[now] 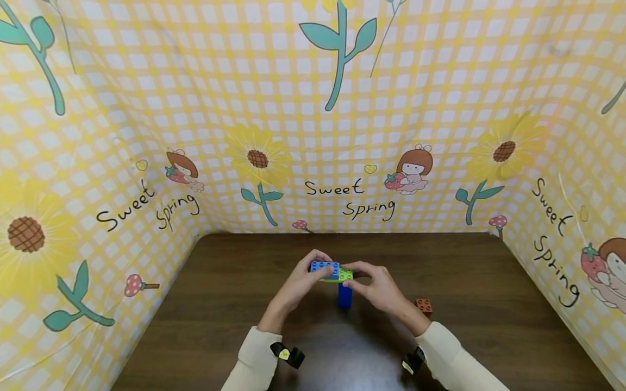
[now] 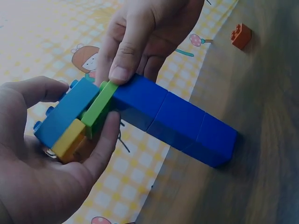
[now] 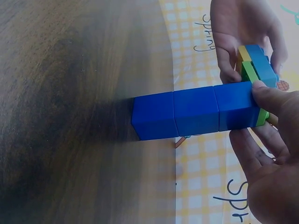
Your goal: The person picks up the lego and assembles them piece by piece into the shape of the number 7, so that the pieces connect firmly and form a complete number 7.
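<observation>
A tower of three dark blue toy bricks [image 3: 196,112] stands upright on the table, with a thin lime green brick [image 1: 346,275] across its top. On the green brick's left part sits a light blue studded brick [image 2: 70,109], and a yellow brick [image 2: 70,136] shows below the blue one, beside the green. My left hand [image 1: 295,285] grips this overhanging end, thumb on one side and fingers on the other. My right hand [image 1: 382,285] pinches the tower's top where the uppermost dark blue brick meets the green one.
An orange-brown studded brick [image 1: 423,306] lies on the dark wooden table [image 1: 220,336], close by my right forearm. Yellow checked cloth [image 1: 332,136] with printed flowers rises around the table's back and sides. Black camera straps [image 1: 288,355] sit on both wrists.
</observation>
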Tool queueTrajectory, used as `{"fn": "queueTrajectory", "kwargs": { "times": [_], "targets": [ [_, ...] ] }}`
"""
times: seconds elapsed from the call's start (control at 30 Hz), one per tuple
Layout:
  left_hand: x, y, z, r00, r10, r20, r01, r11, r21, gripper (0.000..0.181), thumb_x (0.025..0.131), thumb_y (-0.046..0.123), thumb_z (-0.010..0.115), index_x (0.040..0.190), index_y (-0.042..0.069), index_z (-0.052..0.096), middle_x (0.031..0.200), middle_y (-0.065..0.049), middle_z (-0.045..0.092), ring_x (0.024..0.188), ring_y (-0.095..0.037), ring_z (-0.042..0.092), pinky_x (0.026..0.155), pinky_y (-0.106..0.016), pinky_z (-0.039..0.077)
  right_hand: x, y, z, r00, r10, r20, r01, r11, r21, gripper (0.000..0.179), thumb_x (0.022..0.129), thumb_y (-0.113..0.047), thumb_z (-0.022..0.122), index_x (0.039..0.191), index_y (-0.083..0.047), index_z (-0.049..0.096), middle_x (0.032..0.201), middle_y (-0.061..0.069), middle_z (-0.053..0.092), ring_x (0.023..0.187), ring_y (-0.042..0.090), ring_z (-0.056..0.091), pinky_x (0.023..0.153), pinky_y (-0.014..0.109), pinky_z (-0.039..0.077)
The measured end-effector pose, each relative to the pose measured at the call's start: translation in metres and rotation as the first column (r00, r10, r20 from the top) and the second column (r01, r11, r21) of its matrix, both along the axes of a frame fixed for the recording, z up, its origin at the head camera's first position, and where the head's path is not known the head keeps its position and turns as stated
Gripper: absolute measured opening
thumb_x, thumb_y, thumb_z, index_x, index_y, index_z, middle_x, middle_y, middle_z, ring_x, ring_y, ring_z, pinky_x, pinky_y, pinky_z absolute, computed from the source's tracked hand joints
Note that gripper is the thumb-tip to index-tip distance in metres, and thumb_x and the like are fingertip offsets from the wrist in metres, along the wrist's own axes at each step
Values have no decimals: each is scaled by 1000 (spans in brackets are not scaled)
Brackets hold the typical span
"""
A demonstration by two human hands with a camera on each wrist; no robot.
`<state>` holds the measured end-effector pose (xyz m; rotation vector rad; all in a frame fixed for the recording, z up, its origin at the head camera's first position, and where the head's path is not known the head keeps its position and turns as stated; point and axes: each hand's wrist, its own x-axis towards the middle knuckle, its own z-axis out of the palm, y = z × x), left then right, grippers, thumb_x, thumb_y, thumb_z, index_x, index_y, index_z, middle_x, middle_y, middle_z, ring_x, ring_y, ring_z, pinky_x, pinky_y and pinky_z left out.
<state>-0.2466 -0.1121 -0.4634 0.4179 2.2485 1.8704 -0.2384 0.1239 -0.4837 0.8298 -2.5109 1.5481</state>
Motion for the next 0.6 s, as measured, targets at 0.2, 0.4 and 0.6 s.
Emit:
{"fn": "queueTrajectory", "kwargs": {
  "times": [0.2, 0.4, 0.6],
  "targets": [
    [0, 2, -2, 997, -12, 82, 4, 996, 93, 30, 108, 26, 65, 129, 6, 58, 125, -11, 56, 99, -19, 59, 91, -39, 52, -1, 0, -2, 1000, 1, -13, -1, 1000, 2, 36, 98, -16, 78, 133, -10, 72, 128, 9, 77, 116, 30, 75, 98, 59, 58],
    [0, 1, -3, 976, -43, 211, -2, 978, 208, 39, 106, 24, 67, 134, 0, 54, 128, -16, 59, 102, -19, 68, 105, -54, 57, -1, 1, -3, 1000, 0, -12, 0, 1000, -6, 35, 98, -16, 78, 133, -11, 73, 128, 9, 77, 116, 30, 74, 97, 59, 58],
    [-2, 2, -6, 963, -22, 269, -40, 975, 220, 49, 102, 26, 71, 133, -11, 60, 114, -14, 69, 92, -16, 70, 92, -40, 63, -1, 0, -3, 1000, -3, -16, 4, 1000, 7, 35, 98, -18, 78, 132, -12, 73, 129, 8, 77, 116, 29, 75, 97, 50, 61]
  ]
}}
